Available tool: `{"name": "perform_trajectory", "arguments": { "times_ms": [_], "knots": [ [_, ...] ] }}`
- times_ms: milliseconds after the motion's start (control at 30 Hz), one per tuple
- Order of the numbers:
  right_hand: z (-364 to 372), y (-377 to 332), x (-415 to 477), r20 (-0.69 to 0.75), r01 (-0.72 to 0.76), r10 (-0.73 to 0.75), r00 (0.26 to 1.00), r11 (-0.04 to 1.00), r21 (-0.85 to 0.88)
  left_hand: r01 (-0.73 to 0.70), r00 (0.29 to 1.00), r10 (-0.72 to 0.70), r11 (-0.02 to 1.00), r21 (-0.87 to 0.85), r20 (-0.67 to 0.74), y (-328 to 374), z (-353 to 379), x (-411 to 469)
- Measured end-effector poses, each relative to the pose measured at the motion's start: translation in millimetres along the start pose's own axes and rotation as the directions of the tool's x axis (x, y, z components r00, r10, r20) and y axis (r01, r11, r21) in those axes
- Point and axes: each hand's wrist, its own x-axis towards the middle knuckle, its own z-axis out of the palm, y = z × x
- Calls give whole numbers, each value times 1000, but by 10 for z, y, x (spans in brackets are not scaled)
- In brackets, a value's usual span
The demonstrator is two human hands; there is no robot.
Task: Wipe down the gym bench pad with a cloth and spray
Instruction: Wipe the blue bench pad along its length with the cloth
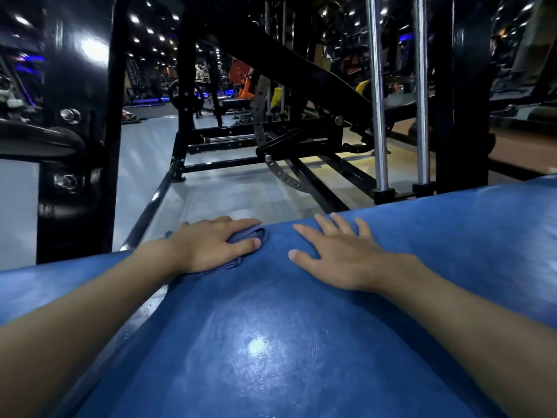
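- Left hand [215, 245] pressed palm-down on a bunched bluish cloth [245, 235], fingers spread over it rather than curled round it; likely so, to keep the whole wad flat against the surface while wiping.
- Cloth mostly hidden under the palm, a fold poking out between thumb and forefinger, a frayed edge showing below the heel of the hand (folded or merely crumpled, cannot tell).
- Cloth sitting at the far edge of the blue bench pad [271, 342], just where the vinyl curves away toward the floor [144, 158].
- Right hand [337, 254] empty, flat on the pad, fingers splayed, near the left hand but not touching it; probably there as a brace, taking body weight during the lean over the bench.
- Pad filling the lower half of the view, running left to right beneath both forearms.
- Glossy wet-looking patch with small droplets at the pad's centre, closer to the camera than either hand (a ceiling light glaring off it); a sign, most likely, of spray already laid down.
- No spray bottle anywhere in view.
- Judged stage: wiping in hand, far edge being covered, wet centre not yet dried.
- Beyond the pad, black rack uprights [81, 116] and two chrome guide rods [398, 95], well apart from the hands.
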Motion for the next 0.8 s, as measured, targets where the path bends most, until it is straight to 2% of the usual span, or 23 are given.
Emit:
{"name": "perform_trajectory", "arguments": {
  "times_ms": [333,633,800],
  "knots": [
    [4,-65,-8,-14,-54,53,998,998,-38,-71,997,69,996,-62,-30,276,45,237],
    [20,-31,18,-29,-28,28,999,1000,-9,97,995,-96,995,-32,22,-351,-79,-308],
    [20,-29,17,-31,-21,21,999,999,-24,204,978,-206,976,-82,-17,-654,-124,-521]
  ]
}}
